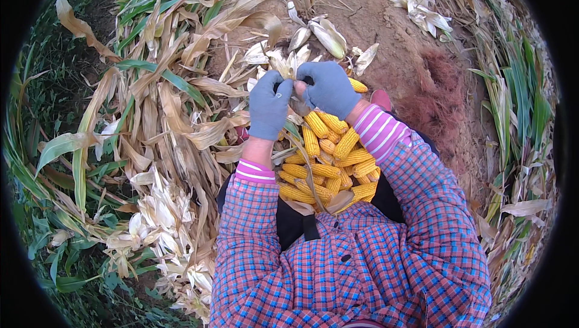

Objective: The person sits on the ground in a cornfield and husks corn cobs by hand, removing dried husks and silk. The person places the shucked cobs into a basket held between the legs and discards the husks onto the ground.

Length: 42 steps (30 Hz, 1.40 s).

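Note:
In grey gloves, both of my hands meet in front of me over a pile of bare yellow corn cobs (326,170). My left hand (271,104) pinches the dry pale corn husk (289,63) between thumb and fingers. Close against it, my right hand (329,84) grips the same husk, its bare thumb tip showing out of the glove. Whether a cob sits inside the husk is hidden by the hands. The cobs lie heaped between my legs, with a curled dry leaf (312,181) across them.
Unhusked ears (328,38) lie on bare soil (375,16) beyond my hands. Dry corn stalks (181,115) are heaped on the left, near a mound of loose husks (163,219). Reddish corn silk (434,93) covers ground at right; more stalks (515,84) line that side.

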Motion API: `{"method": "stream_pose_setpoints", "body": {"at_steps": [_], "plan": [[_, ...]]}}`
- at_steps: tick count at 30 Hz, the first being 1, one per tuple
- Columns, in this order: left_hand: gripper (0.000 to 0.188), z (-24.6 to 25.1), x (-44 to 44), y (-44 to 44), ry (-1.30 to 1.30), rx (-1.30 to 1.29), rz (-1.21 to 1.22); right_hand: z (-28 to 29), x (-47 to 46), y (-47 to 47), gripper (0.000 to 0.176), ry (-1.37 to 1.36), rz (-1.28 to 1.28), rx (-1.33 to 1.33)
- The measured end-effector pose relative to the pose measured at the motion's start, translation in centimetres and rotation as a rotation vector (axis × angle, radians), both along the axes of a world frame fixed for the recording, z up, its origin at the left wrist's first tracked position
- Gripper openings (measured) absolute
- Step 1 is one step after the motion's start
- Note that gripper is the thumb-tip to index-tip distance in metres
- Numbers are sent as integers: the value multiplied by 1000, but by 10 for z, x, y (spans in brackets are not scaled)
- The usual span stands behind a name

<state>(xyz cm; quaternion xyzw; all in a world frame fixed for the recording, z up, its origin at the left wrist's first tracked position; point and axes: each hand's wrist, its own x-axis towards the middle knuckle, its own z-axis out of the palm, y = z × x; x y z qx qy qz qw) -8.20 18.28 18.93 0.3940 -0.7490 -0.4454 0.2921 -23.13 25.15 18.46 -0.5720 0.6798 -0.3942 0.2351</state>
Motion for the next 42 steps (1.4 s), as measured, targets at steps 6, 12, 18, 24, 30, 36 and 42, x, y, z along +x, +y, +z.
{"method": "stream_pose_setpoints", "body": {"at_steps": [6, 12, 18, 24, 30, 36, 42], "plan": [[16, -1, -5, 14, -38, -183, -133, -23, -10, -8, 18, 93, -217, -77], [10, 7, -5, 18, 377, 342, -57, -54, -55, -21, 21, -743, -348, -122], [18, 4, -2, 17, 709, 685, -49, -43, -86, -13, 14, -1096, -461, -73], [31, -6, 0, 4, 523, 500, -17, -17, -75, -4, 17, -1069, -346, -94], [51, -32, 7, 6, 398, 668, -179, -6, -64, -3, 20, -898, -177, -174], [48, -44, 2, 11, 231, 556, -165, -16, -57, 1, 25, -686, 77, -76], [63, -33, -4, 5, 157, 624, 42, -12, -48, -2, 42, -707, 103, -92]]}}
